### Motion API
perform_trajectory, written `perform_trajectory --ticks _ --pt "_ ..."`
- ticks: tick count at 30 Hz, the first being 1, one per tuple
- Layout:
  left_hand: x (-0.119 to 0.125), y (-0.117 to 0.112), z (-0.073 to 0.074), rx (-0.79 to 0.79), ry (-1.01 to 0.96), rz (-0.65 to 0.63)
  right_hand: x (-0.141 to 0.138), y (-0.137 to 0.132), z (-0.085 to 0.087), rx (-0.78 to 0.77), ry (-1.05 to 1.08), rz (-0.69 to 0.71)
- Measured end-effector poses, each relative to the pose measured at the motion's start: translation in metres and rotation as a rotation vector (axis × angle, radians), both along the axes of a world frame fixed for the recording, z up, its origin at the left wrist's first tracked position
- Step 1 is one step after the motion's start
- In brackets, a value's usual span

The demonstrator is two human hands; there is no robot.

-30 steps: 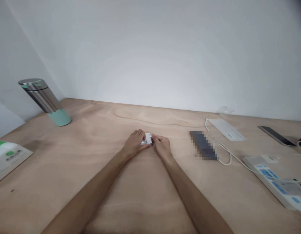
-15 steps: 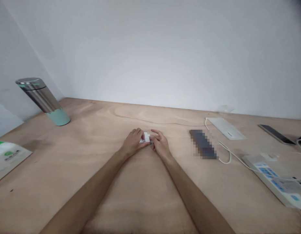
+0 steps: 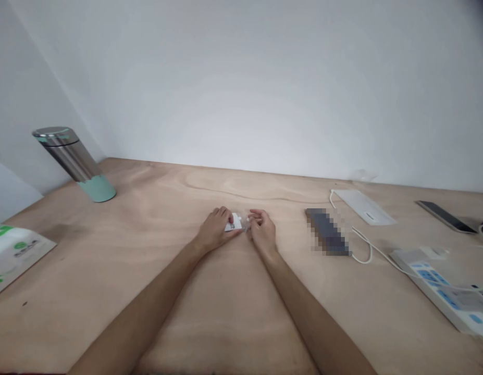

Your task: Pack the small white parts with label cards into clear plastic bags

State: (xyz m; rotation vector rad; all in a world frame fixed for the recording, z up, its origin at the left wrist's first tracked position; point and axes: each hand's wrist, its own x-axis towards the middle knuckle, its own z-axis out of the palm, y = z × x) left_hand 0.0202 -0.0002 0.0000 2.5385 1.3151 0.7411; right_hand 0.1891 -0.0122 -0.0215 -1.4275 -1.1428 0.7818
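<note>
My left hand (image 3: 218, 226) is closed on a small white object (image 3: 234, 222) with dark print and a little nub at its right end. The fingers cover its left part, and its exact kind is unclear. Just to the right, my right hand (image 3: 263, 229) has its thumb and fingers pinched together by that nub end. A tiny white piece (image 3: 248, 220) shows at the right fingertips, with something clear below it that is too small to name. Both hands rest low over the wooden table (image 3: 225, 312).
A steel and mint-green flask (image 3: 83, 164) stands at the left, behind a white and green packet (image 3: 20, 255). To the right lie a partly blurred phone (image 3: 327, 232), a white sleeve (image 3: 364, 207), another dark phone (image 3: 444, 216), white cables and a power strip (image 3: 440, 291).
My right hand has moved slightly right, away from the white object, opening a small gap. A tiny white piece now shows at its fingertips. The view has shifted slightly.
</note>
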Motion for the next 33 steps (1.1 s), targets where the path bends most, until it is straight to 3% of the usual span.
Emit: perform_trajectory --ticks 4,8,11,19,26,30,33 --pt "-0.001 -0.003 0.004 0.009 0.007 -0.036 -0.001 0.0 0.002 0.044 0.144 -0.01" --pt "-0.003 -0.004 0.006 0.009 0.008 -0.081 -0.007 -0.001 0.006 0.061 0.36 0.087" --pt "-0.005 -0.003 0.005 -0.005 -0.013 -0.093 -0.008 -0.002 0.008 0.047 0.386 0.149" --pt "-0.009 0.003 0.001 -0.098 -0.078 -0.078 -0.004 -0.004 0.009 0.009 0.129 0.256" --pt "-0.011 0.001 0.005 -0.166 -0.087 -0.054 0.001 0.0 0.002 0.124 -0.031 0.376" --pt "-0.013 0.002 0.005 -0.231 -0.23 -0.029 0.004 0.0 0.003 0.193 -0.235 0.424" --pt "-0.014 0.004 0.004 -0.322 -0.401 -0.03 0.004 0.0 0.001 0.219 -0.258 0.471"
